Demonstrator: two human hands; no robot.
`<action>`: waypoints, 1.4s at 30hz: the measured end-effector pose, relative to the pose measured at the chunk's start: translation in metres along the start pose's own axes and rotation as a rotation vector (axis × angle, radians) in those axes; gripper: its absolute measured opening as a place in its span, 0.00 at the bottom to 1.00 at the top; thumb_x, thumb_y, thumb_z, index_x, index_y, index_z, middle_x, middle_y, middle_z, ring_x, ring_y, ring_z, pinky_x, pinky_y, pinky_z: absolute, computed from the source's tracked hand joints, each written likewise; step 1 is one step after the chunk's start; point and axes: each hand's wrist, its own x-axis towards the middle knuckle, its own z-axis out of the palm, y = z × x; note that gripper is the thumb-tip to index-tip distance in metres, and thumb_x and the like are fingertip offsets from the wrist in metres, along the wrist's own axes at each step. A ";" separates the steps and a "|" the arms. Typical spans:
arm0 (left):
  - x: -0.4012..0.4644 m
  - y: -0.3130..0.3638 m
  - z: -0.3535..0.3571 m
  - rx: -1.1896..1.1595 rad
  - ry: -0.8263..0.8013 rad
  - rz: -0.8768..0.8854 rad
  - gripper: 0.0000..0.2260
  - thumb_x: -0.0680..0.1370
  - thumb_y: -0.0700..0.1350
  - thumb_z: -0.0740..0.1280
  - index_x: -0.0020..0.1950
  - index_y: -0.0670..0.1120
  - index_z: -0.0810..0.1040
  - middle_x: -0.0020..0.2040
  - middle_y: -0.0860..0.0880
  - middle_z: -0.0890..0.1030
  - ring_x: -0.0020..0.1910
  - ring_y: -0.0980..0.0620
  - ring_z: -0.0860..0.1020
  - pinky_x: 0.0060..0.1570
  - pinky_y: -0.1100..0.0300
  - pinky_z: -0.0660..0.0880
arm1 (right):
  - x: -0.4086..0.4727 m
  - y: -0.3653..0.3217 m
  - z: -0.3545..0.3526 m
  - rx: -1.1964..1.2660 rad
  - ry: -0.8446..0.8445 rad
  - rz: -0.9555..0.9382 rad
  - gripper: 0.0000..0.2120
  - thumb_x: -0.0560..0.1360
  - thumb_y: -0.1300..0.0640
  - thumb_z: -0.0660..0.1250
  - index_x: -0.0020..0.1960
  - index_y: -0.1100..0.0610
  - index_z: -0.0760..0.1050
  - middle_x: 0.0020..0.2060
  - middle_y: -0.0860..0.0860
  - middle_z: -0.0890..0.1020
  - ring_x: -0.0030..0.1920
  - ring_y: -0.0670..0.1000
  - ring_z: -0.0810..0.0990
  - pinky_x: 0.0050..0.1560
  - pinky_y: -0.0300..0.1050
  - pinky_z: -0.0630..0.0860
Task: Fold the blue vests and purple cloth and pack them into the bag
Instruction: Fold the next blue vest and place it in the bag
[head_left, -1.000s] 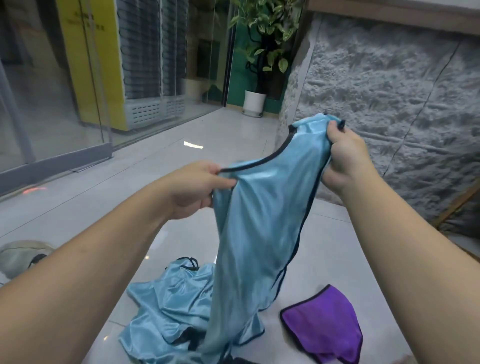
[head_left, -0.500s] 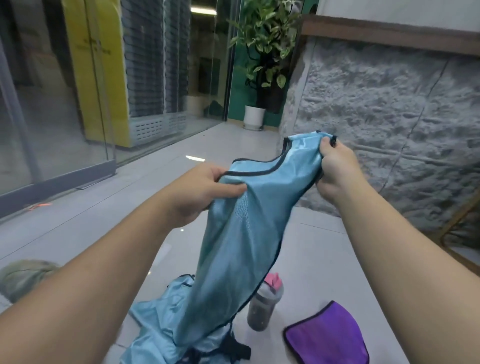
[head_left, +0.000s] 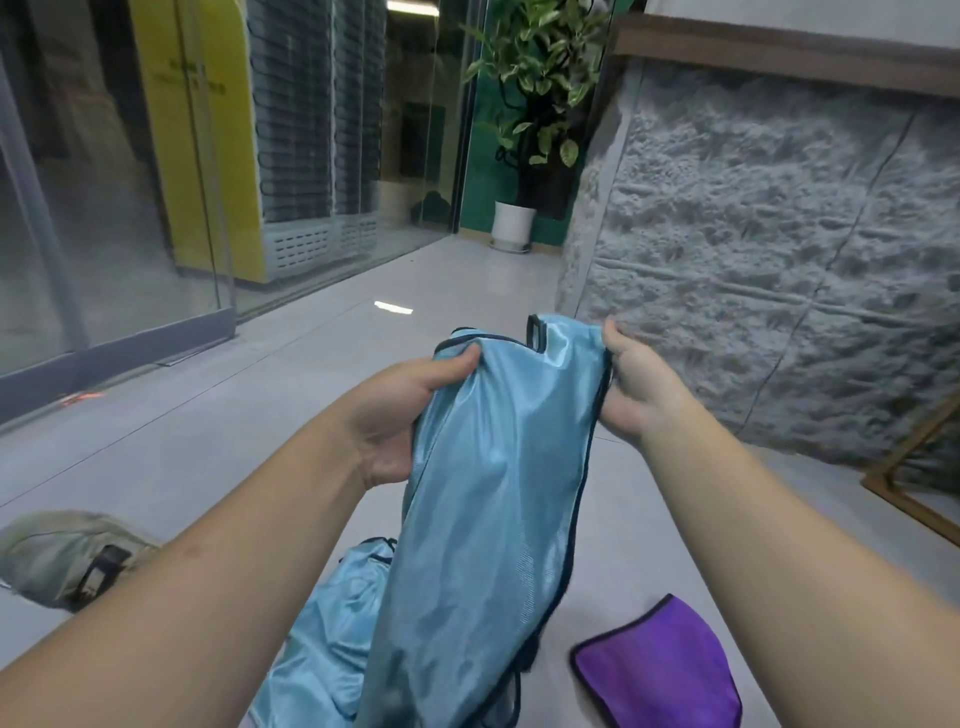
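Satin blue vest (head_left: 488, 499), dark-piped | left hand (head_left: 400, 410), right hand (head_left: 636, 395) pinching top

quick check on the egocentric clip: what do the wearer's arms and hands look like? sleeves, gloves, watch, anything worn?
Both forearms are bare up to the frame edge, with no sleeve showing. The left hand and right hand wear no gloves. No watch, band or ring shows on the visible sides. No markers, cables or tape on either arm.
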 end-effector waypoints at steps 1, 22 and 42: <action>0.001 0.001 0.004 -0.007 0.025 -0.008 0.19 0.80 0.53 0.67 0.61 0.41 0.84 0.58 0.42 0.86 0.52 0.44 0.86 0.55 0.49 0.83 | -0.002 0.008 -0.004 0.008 -0.027 0.027 0.26 0.86 0.45 0.61 0.70 0.66 0.76 0.61 0.63 0.84 0.63 0.61 0.83 0.69 0.58 0.76; 0.022 0.005 0.022 0.119 0.370 0.204 0.16 0.85 0.54 0.64 0.61 0.42 0.78 0.56 0.40 0.85 0.53 0.41 0.86 0.55 0.45 0.83 | -0.042 0.104 -0.061 -0.505 -0.350 0.048 0.12 0.73 0.63 0.77 0.55 0.66 0.83 0.48 0.60 0.88 0.44 0.55 0.87 0.43 0.43 0.81; 0.019 -0.080 -0.016 -0.188 -0.045 -0.152 0.33 0.76 0.64 0.67 0.67 0.38 0.82 0.67 0.37 0.81 0.65 0.39 0.81 0.69 0.44 0.73 | -0.053 0.077 -0.054 -0.088 -0.105 0.180 0.12 0.85 0.58 0.64 0.48 0.64 0.80 0.39 0.59 0.84 0.37 0.57 0.84 0.39 0.50 0.83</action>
